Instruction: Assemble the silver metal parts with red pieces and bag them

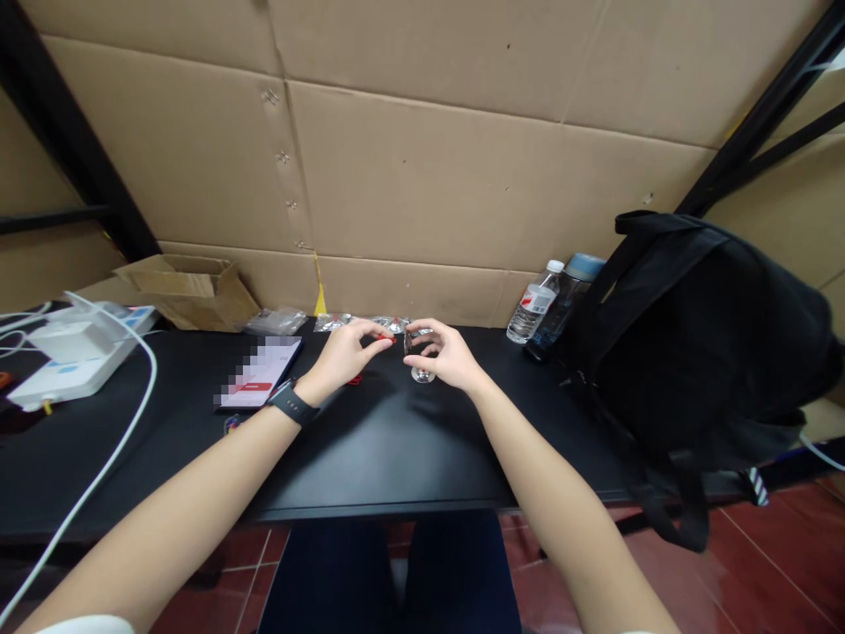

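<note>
Glass [423, 376], or clear plastic shaped like it, is at the centre of the frame, with the right hand [450, 357] curled around it. Just left, the left hand [344, 355] pinches a small red piece [385, 336]. The glass looks light, stiff, slick and perhaps breakable; a gentle hold round its sides seems best. The red piece is probably soft.
</note>
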A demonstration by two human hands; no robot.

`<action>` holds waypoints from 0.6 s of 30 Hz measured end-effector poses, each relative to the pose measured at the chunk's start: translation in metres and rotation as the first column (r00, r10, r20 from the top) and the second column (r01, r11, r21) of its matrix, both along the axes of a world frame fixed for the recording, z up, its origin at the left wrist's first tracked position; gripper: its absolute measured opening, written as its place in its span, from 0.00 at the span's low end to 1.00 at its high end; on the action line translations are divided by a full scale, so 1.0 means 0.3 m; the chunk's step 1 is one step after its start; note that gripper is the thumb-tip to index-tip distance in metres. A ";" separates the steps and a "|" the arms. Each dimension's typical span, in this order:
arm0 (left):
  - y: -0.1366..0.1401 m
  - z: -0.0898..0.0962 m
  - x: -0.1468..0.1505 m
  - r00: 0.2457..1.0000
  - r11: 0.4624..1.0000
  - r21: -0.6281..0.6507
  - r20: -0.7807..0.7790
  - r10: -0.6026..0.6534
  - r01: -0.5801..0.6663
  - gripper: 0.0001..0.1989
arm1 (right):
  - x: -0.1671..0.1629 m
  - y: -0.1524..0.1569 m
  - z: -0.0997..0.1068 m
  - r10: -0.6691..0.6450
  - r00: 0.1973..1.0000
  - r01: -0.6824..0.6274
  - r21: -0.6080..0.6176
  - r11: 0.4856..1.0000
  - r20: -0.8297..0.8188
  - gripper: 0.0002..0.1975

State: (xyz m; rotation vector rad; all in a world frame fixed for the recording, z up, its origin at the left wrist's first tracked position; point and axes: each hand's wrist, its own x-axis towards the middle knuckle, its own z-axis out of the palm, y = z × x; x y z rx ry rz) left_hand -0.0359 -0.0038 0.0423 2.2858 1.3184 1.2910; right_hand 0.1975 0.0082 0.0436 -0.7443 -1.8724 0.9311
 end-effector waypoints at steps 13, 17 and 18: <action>-0.032 0.016 0.028 0.999 0.994 0.110 -0.049 0.011 -0.005 0.09 | -0.048 -0.035 -0.001 -0.005 0.996 0.005 0.006 1.000 -0.094 0.27; -0.050 0.015 0.043 0.993 0.989 0.125 -0.083 0.085 -0.074 0.08 | -0.054 -0.042 0.001 -0.001 0.996 0.002 0.013 1.000 -0.091 0.26; -0.055 0.016 0.046 0.991 0.988 0.133 -0.090 0.097 -0.085 0.08 | -0.055 -0.043 0.001 -0.002 0.996 0.003 0.013 1.000 -0.089 0.26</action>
